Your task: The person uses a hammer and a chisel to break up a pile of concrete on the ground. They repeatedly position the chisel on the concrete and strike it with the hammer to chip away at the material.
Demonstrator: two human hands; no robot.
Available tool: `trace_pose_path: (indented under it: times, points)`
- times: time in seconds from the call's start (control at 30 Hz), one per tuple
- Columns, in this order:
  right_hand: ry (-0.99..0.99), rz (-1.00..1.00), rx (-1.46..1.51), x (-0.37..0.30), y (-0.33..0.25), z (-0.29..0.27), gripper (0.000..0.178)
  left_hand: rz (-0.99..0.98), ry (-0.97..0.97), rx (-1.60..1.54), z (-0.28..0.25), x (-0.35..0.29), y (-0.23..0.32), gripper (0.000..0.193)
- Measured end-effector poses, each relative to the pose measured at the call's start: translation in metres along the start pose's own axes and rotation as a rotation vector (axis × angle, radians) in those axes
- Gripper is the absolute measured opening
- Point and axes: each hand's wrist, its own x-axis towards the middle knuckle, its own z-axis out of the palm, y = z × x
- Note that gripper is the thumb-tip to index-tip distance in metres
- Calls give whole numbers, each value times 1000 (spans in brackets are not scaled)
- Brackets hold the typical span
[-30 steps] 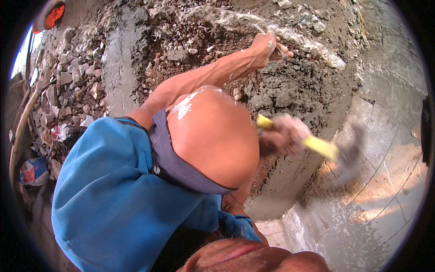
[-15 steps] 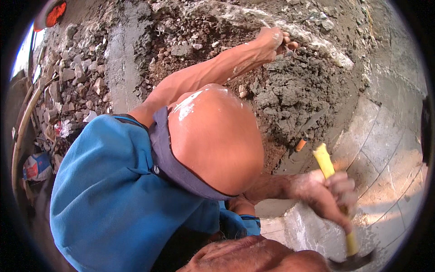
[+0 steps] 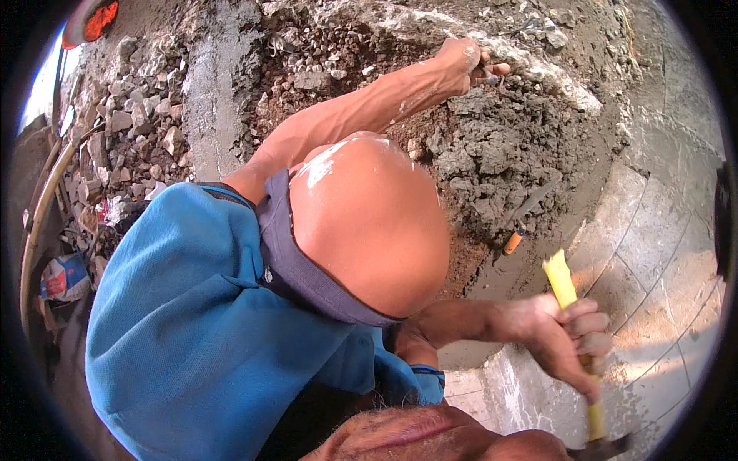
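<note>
My right hand [image 3: 569,330] is wrapped round the yellow handle of a hammer [image 3: 560,280]. The butt of that handle points up and away, while the dark metal head hangs at the bottom of the picture, partly cut off. Farther off, my left hand [image 3: 478,63] is closed with curled fingers beside a pale, rough ledge of concrete [image 3: 546,77]. A small dark thing shows under those fingers, too small to name. Just below it lies a heap of wet grey mortar [image 3: 500,142]. A trowel [image 3: 530,201] with an orange handle rests on the heap's lower right edge.
Grey floor tiles [image 3: 653,223] cover the right side. Broken stones [image 3: 138,115] are piled at the left, past a grey concrete strip [image 3: 214,100]. A long pole [image 3: 48,192] leans at the far left, above a crumpled bag [image 3: 65,276]. My blue garment [image 3: 184,323] fills the lower left.
My right hand and the hammer have moved slightly right and down. The fingers of my left hand have shifted a little upward beside the ledge. The trowel lies as before.
</note>
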Motion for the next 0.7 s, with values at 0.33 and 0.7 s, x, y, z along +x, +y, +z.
trace_pose_path:
  times: [0.33, 0.7]
  points:
    - [111, 329, 108, -37, 57, 79, 46, -1, 35, 79, -8, 11, -3, 29]
    - [234, 569, -142, -108, 103, 185, 45, -35, -38, 45, -9, -2, -5, 20]
